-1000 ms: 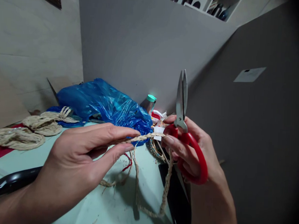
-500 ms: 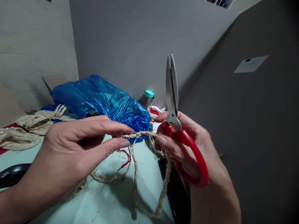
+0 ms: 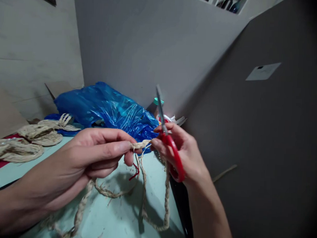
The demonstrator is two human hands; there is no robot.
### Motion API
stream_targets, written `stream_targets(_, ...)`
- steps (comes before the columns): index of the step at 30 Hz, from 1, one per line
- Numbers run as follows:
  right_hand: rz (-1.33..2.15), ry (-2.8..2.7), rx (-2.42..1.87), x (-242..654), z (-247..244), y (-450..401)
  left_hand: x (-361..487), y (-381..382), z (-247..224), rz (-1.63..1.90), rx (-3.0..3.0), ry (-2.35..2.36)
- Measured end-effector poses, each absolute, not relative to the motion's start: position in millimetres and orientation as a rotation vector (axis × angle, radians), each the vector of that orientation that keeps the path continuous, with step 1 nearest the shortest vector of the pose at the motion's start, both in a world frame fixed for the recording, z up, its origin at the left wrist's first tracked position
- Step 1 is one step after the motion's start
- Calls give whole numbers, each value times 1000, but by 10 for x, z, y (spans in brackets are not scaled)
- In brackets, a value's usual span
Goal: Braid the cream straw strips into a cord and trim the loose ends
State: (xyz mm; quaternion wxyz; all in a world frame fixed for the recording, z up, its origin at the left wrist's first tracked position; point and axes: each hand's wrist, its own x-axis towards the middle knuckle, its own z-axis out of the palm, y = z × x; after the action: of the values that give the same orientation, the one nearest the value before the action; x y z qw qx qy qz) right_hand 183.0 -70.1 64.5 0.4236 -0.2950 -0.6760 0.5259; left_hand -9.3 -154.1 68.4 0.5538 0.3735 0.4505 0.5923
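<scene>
Between thumb and fingertips, my left hand [image 3: 91,156] pinches a pale braided cord [image 3: 140,145]. My right hand [image 3: 187,151] grips the same cord a short way along, between thumb and forefinger, so a short stretch spans the two hands. Red-handled scissors [image 3: 176,152] are also in my right hand, their blades together and pointing up, away from the cord. From the hands the cord hangs in a long loop [image 3: 154,224] to the table, and a thicker braided part [image 3: 79,210] trails below my left wrist. A thin red string [image 3: 136,172] shows behind the cord.
A blue plastic bag [image 3: 109,107] lies at the back against the grey partition [image 3: 150,46]. Pale fibre bundles [image 3: 17,150] rest at the left on red material. A green-capped bottle [image 3: 156,101] stands behind. A black flat object [image 3: 182,210] is beneath my right forearm. Fibre scraps dot the pale table [image 3: 113,221].
My right hand has moved left and turned, so the scissors now show edge-on, lower and further left. My left hand has rolled over, and the span of cord between the hands is shorter.
</scene>
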Motion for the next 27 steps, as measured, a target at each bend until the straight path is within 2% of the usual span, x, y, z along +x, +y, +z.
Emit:
stream_targets(3,1370,-1818,-780,1704,470,-634,-77,-1507,743,1309,843,989)
stream_targets(5,1222,-1909,-844,1701,406,-584,-95,-1484,748,1341,788,975)
stream_targets(12,94,-1886,-931,1982,711,-775,-131,-1480,759,1583,688,983)
stream_targets(15,-189,-2060,-797,1956,812,-1007,-93,-1505,800,1654,685,944)
stream_targets(19,-370,-2221,-717,1843,801,-1138,-85,-1541,819,1675,707,884)
stream_targets(27,-556,-2200,-685,1883,771,-1085,-104,-1548,752,1682,732,894)
